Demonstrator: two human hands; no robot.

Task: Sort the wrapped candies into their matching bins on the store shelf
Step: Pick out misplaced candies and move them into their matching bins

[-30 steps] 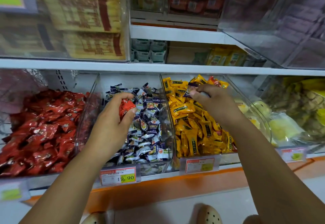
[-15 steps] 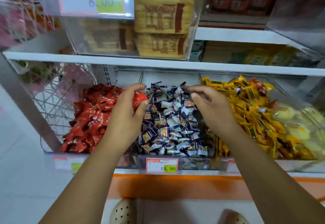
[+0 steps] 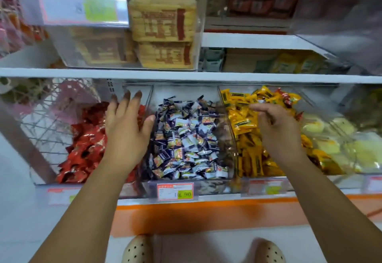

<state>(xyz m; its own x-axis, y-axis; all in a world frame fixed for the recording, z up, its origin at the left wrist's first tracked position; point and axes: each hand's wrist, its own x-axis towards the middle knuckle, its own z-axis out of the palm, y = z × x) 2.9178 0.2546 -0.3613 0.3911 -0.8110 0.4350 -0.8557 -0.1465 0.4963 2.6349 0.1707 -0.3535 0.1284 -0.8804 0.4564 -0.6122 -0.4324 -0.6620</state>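
From the head camera, 3 clear bins sit side by side on the shelf (image 3: 248, 77), and the middle bin (image 3: 215, 188), heaped with blue-and-white candies (image 3: 186, 138), serves as the landmark. A price tag (image 3: 175, 191) hangs on its front wall.

Left of the middle bin lie the red candies (image 3: 86, 142). The left hand (image 3: 126, 136) hovers over them with its back up, its fingers (image 3: 124, 101) straight and spread and its thumb reaching toward the middle bin's left wall. No candy shows in it.

Right of the middle bin lie the yellow candies (image 3: 248, 122), with a few red wrappers (image 3: 286, 97) mixed in at the back. The right hand (image 3: 279, 130) is over this heap, its fingers blurred and loosely bent, pointing toward the middle bin. I cannot tell whether they pinch anything.

Further right of the middle bin are pale yellow packets (image 3: 330, 138). Above it, on the next shelf, stand stacked biscuit packs (image 3: 163, 20). Below it, 2 dotted shoes (image 3: 136, 250) show on the floor.
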